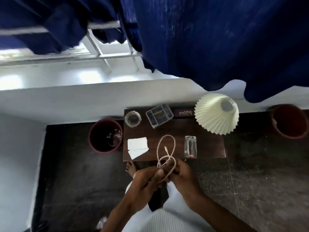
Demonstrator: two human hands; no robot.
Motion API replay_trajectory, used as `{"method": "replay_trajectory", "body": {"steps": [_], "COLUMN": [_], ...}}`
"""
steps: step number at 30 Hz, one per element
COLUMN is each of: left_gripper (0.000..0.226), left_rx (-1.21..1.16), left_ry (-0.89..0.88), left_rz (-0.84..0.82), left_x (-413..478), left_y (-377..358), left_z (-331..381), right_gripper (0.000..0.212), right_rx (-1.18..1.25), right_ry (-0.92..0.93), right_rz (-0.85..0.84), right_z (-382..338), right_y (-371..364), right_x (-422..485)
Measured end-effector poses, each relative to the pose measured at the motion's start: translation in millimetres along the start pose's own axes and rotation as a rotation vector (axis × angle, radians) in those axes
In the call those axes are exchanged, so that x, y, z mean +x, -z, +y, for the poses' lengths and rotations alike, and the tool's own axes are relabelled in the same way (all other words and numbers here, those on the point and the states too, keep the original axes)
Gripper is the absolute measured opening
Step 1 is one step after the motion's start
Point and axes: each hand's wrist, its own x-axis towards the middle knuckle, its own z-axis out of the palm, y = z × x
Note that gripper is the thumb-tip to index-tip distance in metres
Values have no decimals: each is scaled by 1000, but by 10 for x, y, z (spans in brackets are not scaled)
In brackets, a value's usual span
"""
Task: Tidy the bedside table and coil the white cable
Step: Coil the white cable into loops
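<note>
Both hands pinch the white cable (164, 154): left hand (148, 179) and right hand (184, 174) hide its lower loops, the plug dangling beyond above the table (209, 144).

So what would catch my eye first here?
Probably the two hands, left hand and right hand, holding loops of white cable at the near edge of the dark bedside table. Next, the pleated cream lampshade at its far right corner, under deep blue curtains.
</note>
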Motion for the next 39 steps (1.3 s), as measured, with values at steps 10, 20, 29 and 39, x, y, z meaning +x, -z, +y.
{"method": "replay_trajectory", "body": {"steps": [10,20,29,39], "left_gripper": [9,16,23,19], "left_rx": [-44,-85,-521,-983], "left_ry": [155,215,221,285], "left_rz": [540,616,332,-183], "left_x": [-887,-1309,-1588,-1880], "left_y": [-293,-42,404,78], "left_z": [578,498,1061,1780], "right_gripper": [36,27,21,33], "right_rx": [14,36,-671,-468], "right_ry": [6,-50,129,821], "right_rz": [-314,-349,-7,-212], "right_z": [-432,-340,381,-827], "right_y": [-41,-257,38,-149], "right_x": [-714,-1127,-1513,-1972]}}
